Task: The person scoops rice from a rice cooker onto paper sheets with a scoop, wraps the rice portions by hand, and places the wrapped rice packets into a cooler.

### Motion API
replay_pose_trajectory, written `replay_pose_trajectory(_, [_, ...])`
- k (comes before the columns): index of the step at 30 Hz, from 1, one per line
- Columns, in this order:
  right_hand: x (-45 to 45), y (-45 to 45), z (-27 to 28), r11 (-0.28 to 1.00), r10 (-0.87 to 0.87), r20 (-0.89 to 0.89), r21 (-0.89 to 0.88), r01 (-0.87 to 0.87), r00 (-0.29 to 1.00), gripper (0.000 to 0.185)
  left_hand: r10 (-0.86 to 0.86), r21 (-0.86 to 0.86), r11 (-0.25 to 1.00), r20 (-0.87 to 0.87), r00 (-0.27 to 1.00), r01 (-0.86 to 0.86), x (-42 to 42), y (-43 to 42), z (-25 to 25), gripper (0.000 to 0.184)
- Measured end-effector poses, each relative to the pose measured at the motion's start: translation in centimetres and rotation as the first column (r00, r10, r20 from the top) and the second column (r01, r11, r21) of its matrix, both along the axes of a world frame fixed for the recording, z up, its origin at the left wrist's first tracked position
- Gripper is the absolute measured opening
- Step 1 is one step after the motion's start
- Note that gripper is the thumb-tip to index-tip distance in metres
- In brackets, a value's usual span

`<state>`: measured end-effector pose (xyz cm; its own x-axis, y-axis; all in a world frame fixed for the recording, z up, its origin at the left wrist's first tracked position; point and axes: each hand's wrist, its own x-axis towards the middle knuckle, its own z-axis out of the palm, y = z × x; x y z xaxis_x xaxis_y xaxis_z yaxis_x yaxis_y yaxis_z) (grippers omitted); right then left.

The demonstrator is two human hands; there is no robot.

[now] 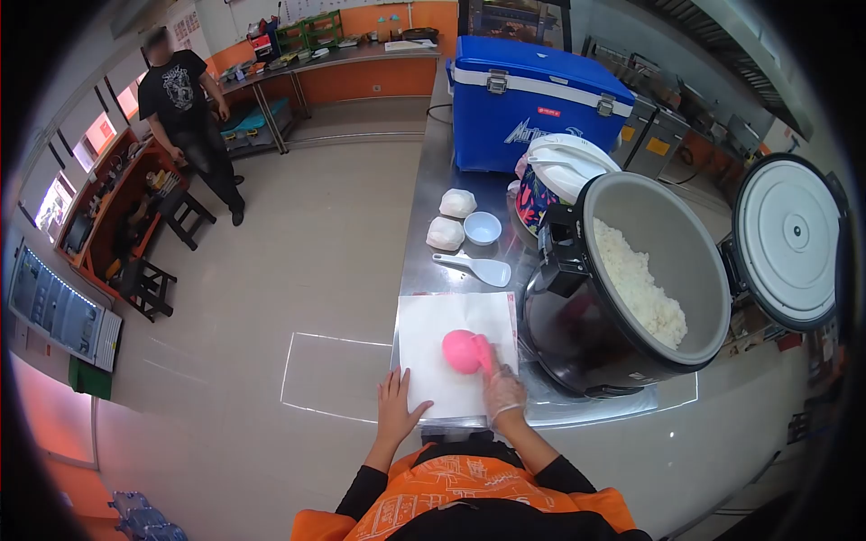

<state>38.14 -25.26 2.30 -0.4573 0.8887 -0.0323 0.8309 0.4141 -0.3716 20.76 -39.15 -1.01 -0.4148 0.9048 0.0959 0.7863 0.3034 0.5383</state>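
The gloved right hand (505, 394) covers the handle end of the pink scoop (462, 352), whose round bowl hides whatever lies between it and the white paper (426, 326). The contents of the two wrapped white packets (457, 204) are concealed. The cooler's (492, 108) red label (548, 112) is too small to read. The bottom edge cuts off the orange shirt (451, 478).

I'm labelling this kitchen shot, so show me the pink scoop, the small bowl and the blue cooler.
Pink scoop (461, 352): head view, on its round end.
Small bowl (483, 228): head view, on its inside.
Blue cooler (525, 97): head view, on its front.
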Motion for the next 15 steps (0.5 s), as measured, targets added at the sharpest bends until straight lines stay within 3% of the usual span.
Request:
replay_pose_trajectory(3, [-1.1,-1.5,-3.8,0.999,0.023,0.107,0.046,-0.028,0.994,0.056,0.008,0.026,1.000,0.007,1.000,-0.008,0.0,-0.1,0.1,0.079])
replay_pose_trajectory(4, [-1.1,-1.7,-2.3,0.986,0.078,0.063,0.139,-0.087,0.995,0.058,0.015,0.036,0.999,0.012,1.000,-0.015,0.1,-0.1,0.2,0.079])
replay_pose_trajectory(7, [-1.8,-1.9,0.0,0.996,-0.076,-0.154,-0.051,0.069,0.985,0.059,0.054,0.154,0.987,-0.059,0.997,-0.045,0.9,0.0,2.3,0.063])
replay_pose_trajectory(10, [-1.8,-0.1,-0.5,0.950,0.017,-0.300,-0.294,-0.109,0.954,0.057,-0.163,0.221,0.963,0.027,0.986,0.154,1.2,0.1,2.5,0.043])
replay_pose_trajectory(13, [-2.2,-0.3,-1.6,0.869,-0.133,-0.199,-0.495,0.018,0.971,0.053,-0.316,0.228,0.927,0.048,0.948,0.298,2.0,0.2,2.1,0.030])
replay_pose_trajectory(15, [-2.1,-0.7,-0.9,0.888,-0.117,-0.098,-0.455,0.060,0.988,0.052,-0.332,0.199,0.927,0.045,0.942,0.317,1.9,0.0,1.6,0.034])
